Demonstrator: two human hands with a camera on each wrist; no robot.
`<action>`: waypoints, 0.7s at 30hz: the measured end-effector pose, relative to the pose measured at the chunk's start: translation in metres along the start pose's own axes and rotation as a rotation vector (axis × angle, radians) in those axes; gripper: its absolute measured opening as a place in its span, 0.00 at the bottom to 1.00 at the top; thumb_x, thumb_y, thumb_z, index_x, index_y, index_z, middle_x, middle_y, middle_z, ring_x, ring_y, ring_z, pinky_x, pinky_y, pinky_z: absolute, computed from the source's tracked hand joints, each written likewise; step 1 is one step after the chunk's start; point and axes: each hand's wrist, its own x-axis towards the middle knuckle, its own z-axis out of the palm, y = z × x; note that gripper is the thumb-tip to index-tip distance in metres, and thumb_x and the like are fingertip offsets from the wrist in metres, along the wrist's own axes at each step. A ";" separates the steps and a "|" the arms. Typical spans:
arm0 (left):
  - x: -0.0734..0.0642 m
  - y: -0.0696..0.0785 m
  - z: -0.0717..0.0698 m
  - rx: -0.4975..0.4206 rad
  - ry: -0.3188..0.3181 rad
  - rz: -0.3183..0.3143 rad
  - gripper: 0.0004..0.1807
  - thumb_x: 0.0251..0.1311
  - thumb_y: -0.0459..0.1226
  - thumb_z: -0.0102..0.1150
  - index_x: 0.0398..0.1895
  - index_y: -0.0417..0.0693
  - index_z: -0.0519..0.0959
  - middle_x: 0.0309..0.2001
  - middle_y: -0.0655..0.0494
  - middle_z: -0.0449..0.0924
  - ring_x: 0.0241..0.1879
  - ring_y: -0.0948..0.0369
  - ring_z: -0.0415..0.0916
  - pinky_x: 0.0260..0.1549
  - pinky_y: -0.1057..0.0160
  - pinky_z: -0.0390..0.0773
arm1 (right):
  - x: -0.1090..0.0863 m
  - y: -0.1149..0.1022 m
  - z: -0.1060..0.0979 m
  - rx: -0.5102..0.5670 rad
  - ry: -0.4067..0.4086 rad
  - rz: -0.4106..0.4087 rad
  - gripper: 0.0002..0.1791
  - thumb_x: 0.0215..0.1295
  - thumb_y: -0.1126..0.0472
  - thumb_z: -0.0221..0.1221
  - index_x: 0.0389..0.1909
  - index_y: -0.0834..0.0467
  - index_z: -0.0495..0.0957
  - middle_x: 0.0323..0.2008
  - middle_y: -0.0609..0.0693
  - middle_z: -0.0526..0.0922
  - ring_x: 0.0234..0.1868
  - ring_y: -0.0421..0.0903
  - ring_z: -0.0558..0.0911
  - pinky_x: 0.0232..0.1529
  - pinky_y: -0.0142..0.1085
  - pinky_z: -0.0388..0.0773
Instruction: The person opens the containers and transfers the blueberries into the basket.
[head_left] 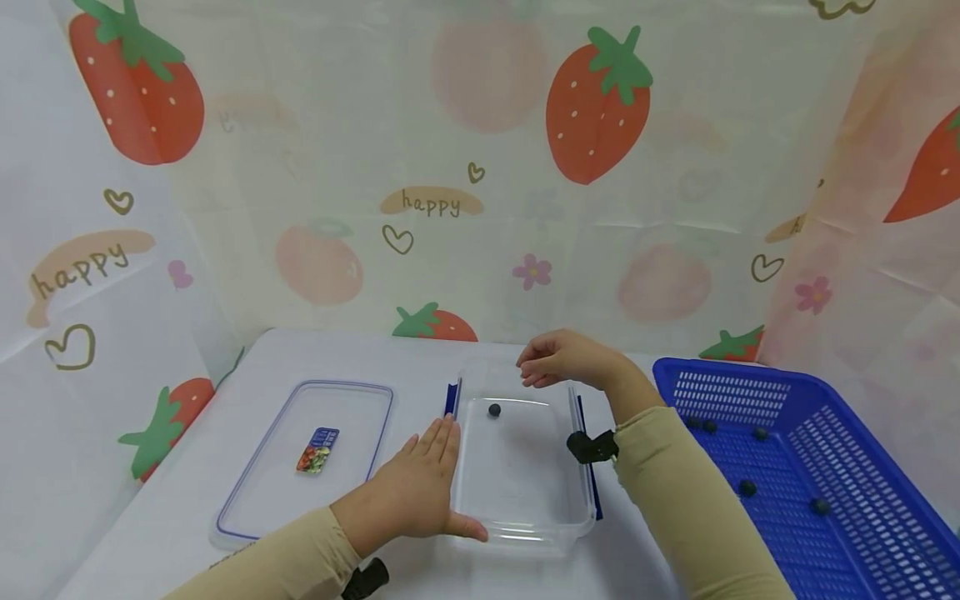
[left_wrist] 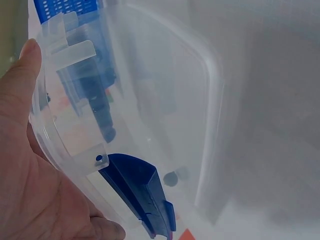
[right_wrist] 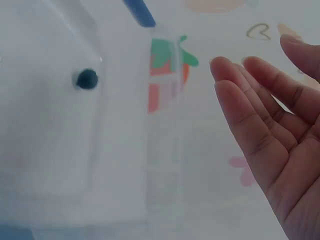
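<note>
A clear plastic container with dark blue side latches stands on the white table. Inside it, near the far left corner, lies a small dark round ball, seen also in the right wrist view as a dark ball. My left hand rests along the container's left side, fingers straight and thumb spread at the near corner. In the left wrist view, a blue latch hangs beside that hand. My right hand is above the container's far edge, its fingers loosely bent with nothing between them.
On the right stands a blue perforated basket with several small dark balls in it. A clear lid with a blue seal and a colourful label lies on the left. A printed cloth hangs behind the table.
</note>
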 end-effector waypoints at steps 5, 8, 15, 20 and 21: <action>0.001 0.000 0.000 0.001 -0.013 -0.008 0.72 0.30 0.80 0.39 0.70 0.34 0.45 0.71 0.39 0.40 0.70 0.47 0.39 0.63 0.46 0.52 | 0.025 0.005 0.024 0.065 0.074 0.092 0.11 0.61 0.59 0.59 0.39 0.63 0.78 0.35 0.58 0.81 0.37 0.52 0.82 0.42 0.39 0.78; 0.001 0.000 0.000 0.008 -0.013 -0.005 0.71 0.31 0.80 0.40 0.70 0.34 0.45 0.70 0.38 0.40 0.70 0.47 0.39 0.62 0.46 0.52 | 0.039 0.005 0.040 0.081 0.137 0.159 0.10 0.61 0.60 0.58 0.37 0.63 0.78 0.33 0.58 0.81 0.38 0.55 0.82 0.40 0.38 0.79; 0.000 0.000 0.000 0.017 0.003 0.010 0.69 0.34 0.78 0.42 0.69 0.33 0.46 0.70 0.37 0.41 0.69 0.47 0.40 0.62 0.46 0.54 | 0.058 0.009 0.061 0.047 0.192 0.234 0.11 0.62 0.62 0.56 0.39 0.67 0.78 0.35 0.59 0.81 0.39 0.55 0.81 0.41 0.39 0.79; 0.000 0.000 0.000 0.022 0.016 0.015 0.70 0.34 0.78 0.42 0.69 0.33 0.46 0.70 0.37 0.41 0.69 0.47 0.40 0.62 0.46 0.54 | 0.063 0.021 0.064 -0.064 0.197 0.235 0.11 0.60 0.66 0.56 0.42 0.67 0.78 0.32 0.56 0.80 0.33 0.48 0.80 0.37 0.34 0.79; 0.000 -0.001 0.000 0.023 0.018 0.016 0.70 0.33 0.78 0.42 0.69 0.33 0.46 0.70 0.37 0.41 0.69 0.47 0.40 0.62 0.46 0.54 | 0.063 0.023 0.064 -0.088 0.202 0.237 0.11 0.60 0.67 0.56 0.42 0.67 0.78 0.32 0.56 0.80 0.32 0.47 0.79 0.36 0.34 0.79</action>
